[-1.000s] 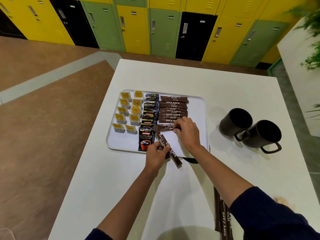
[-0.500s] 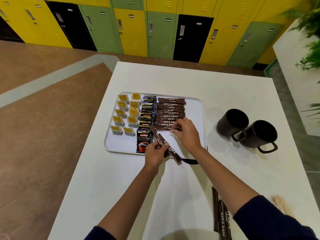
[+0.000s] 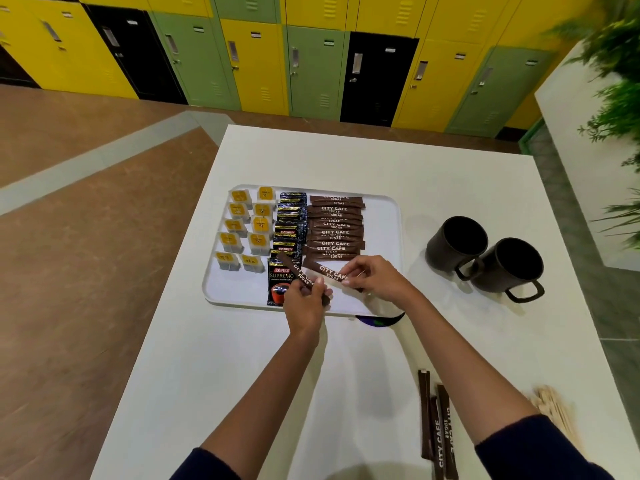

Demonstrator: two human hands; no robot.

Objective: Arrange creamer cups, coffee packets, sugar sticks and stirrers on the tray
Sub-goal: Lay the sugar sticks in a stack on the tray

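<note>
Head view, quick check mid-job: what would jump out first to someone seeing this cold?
The white tray at the table's centre, filled in neat columns: creamer cups left, coffee packets middle, brown sugar sticks right. Over its near edge, the left hand and right hand each pinch a sugar stick. Two dark mugs stand to the right of the tray; spare sugar sticks and wooden stirrers lie nearer the person.

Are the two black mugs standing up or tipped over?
Standing up. Both mugs sit on the table with their round openings facing up.
</note>
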